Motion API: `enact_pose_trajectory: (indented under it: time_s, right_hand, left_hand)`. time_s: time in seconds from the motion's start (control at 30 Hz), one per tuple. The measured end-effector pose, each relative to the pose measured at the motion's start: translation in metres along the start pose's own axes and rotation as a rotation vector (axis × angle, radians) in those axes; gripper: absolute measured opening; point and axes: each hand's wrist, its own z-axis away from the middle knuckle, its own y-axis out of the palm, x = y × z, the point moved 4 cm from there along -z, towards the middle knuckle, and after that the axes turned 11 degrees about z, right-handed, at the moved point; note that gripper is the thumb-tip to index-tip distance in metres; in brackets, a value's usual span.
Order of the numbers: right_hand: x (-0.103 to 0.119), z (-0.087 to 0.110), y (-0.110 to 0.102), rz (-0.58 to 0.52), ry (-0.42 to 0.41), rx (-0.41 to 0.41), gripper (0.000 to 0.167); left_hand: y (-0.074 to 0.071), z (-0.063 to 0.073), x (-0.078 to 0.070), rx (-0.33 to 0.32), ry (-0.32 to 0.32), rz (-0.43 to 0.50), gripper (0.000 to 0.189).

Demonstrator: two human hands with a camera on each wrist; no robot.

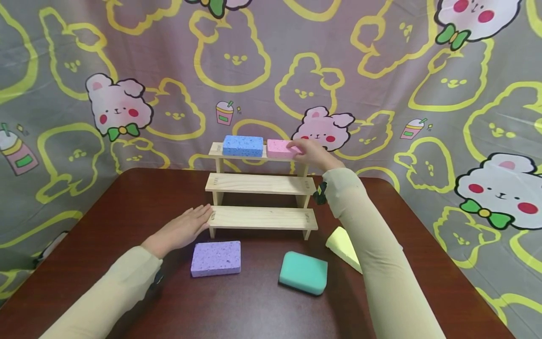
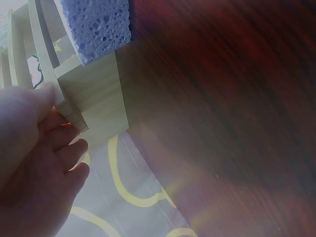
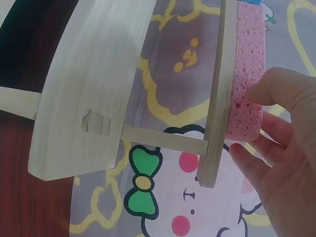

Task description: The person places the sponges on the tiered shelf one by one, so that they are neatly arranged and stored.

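Note:
A three-tier wooden stand (image 1: 262, 217) stands on the table. On its top tier a blue sponge (image 1: 243, 146) lies beside a pink sponge (image 1: 278, 149). My right hand (image 1: 313, 153) holds the pink sponge by its right end; the right wrist view shows the thumb on the pink sponge (image 3: 248, 74) and the fingers around its end. With my left hand (image 1: 182, 228) I grip the left end of the lowest tier, thumb and fingers at the board's edge (image 2: 69, 111). Just in front of that hand lies a purple sponge (image 1: 216, 258).
Toward the front of the table lies a green sponge (image 1: 303, 272). A pale yellow wedge-shaped sponge (image 1: 345, 247) is partly hidden by my right sleeve. A patterned curtain (image 1: 262, 61) hangs right behind the stand and the brown table (image 1: 169, 306).

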Motion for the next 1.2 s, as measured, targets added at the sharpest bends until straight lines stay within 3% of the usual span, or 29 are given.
enact_pose_trajectory:
  time_s: [0.37,0.63,0.97,1.2]
  right_hand:
    - [-0.002,0.012,-0.014,-0.04,0.029,-0.012,0.045]
    - [-0.002,0.026,-0.028,-0.086,-0.001,-0.069,0.043]
    - [-0.01,0.042,-0.036,-0.119,0.006,-0.077,0.042]
    - [-0.018,0.057,-0.045,-0.083,0.079,-0.094,0.047]
  left_hand:
    - [-0.003,0.001,-0.003,-0.003,0.008,0.009,0.043]
    - [-0.004,0.001,-0.003,-0.006,0.009,0.007,0.043]
    - [-0.002,0.001,-0.002,-0.004,-0.004,0.011,0.043]
    - [-0.001,0.0,-0.001,0.0,-0.004,0.007,0.043]
